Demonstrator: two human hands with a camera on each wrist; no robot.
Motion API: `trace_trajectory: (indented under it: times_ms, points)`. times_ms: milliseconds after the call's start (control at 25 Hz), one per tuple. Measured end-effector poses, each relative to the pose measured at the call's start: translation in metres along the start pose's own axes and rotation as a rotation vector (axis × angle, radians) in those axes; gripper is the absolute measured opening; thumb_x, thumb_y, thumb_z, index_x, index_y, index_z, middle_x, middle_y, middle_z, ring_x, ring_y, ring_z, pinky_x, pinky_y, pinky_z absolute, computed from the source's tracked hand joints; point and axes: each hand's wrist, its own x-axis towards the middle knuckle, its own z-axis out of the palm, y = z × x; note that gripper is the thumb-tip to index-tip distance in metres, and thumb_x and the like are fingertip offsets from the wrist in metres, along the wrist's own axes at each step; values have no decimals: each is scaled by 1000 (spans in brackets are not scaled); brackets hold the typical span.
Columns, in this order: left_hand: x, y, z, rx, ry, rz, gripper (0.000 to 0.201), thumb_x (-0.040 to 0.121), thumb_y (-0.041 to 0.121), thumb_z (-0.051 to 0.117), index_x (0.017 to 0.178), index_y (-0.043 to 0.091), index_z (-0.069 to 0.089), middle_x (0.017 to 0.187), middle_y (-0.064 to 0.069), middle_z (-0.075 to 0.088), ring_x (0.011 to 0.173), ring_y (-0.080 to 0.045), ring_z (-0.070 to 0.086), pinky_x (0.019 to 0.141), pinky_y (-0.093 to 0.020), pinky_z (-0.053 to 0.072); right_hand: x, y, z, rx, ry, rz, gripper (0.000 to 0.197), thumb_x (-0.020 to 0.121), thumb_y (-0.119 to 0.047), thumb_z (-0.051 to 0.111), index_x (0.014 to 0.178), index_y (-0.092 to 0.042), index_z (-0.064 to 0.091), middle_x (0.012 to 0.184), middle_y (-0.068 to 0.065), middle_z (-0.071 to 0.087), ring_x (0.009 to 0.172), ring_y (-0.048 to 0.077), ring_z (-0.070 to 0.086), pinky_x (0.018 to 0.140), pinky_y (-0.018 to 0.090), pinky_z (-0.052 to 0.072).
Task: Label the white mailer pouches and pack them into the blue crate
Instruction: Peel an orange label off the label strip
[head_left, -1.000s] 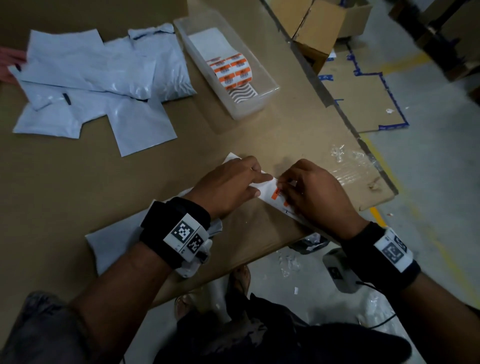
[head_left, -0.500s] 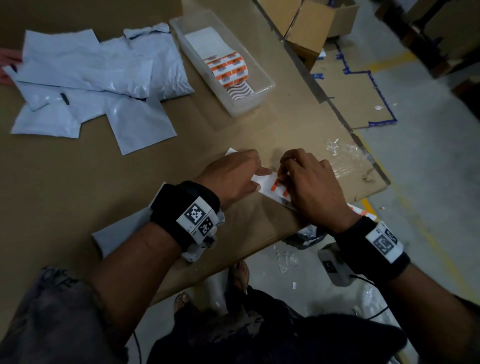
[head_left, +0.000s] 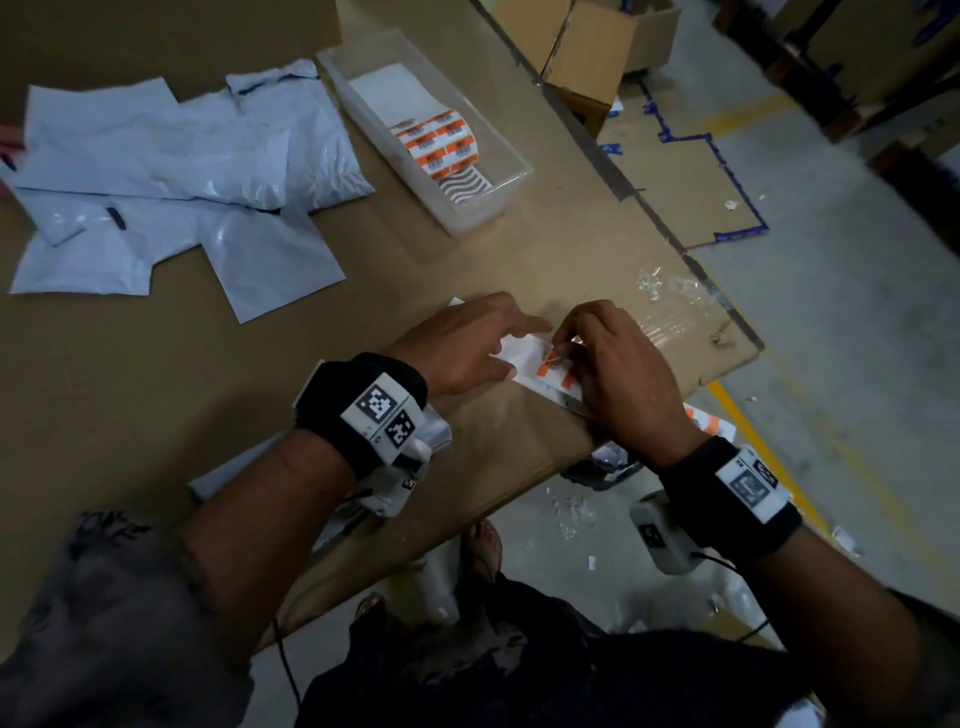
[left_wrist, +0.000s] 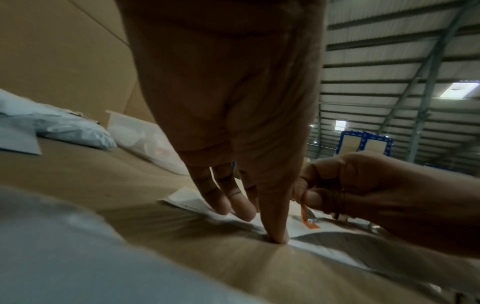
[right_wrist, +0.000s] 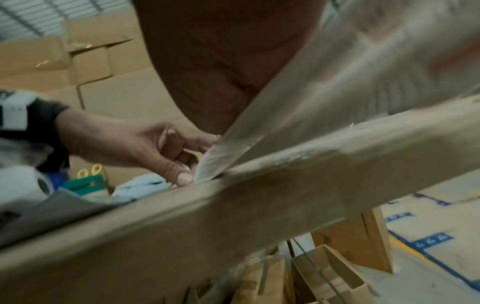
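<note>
Two hands on the label sheet (head_left: 524, 358) at the table (head_left: 156, 395) edge: left hand (head_left: 467, 345) presses it flat, fingers straight; right hand (head_left: 618, 374) pinches an orange label (left_wrist: 307, 219). White mailer pouches (head_left: 171, 171) lie far-left.

The table (head_left: 156, 389) is matt brown cardboard, with crinkled clear tape (head_left: 675, 306) glinting at its right edge. The far-left mailer pouches (head_left: 171, 171) are glossy, wrinkled plastic film. The tray (head_left: 514, 176) is translucent plastic, holding paper labels (head_left: 441, 143).
</note>
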Motion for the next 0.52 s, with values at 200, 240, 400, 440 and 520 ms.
trace_trajectory:
  times_ms: [200,240,400,440,520]
  points:
    - [8,-5,-6,-66,-113,7,54,92,17,73,141,34,56,117,5,48,93,-6,54,87,-19,43,5,1,0,100,-87,139,20,84,-2,62,93,-18,69,102,7,59,97,30,56,79,45,48]
    - [10,-5,-8,-53,-135,-4,53,92,18,73,141,34,57,116,5,48,94,-8,54,88,-21,43,6,0,-1,104,-97,163,20,84,-2,62,92,-19,70,101,6,60,97,30,55,79,44,47]
    - [19,-4,-11,44,-157,-17,28,89,23,76,115,21,66,111,2,52,99,-18,57,82,-29,42,12,-6,-9,12,-170,182,10,85,-24,64,92,-21,69,101,4,61,98,29,55,77,43,45]
    - [19,-2,-13,50,-160,-12,19,89,23,77,102,27,63,110,2,53,97,-18,56,78,-27,39,12,-8,-11,-15,-176,169,19,85,-34,58,94,-21,68,100,4,62,96,30,55,76,44,45]
    - [20,2,-14,60,-165,-1,22,91,21,75,98,35,59,108,2,54,90,-14,51,70,-23,31,10,-13,-13,-25,-168,138,35,83,-44,44,94,-20,66,97,3,62,92,29,54,72,45,45]
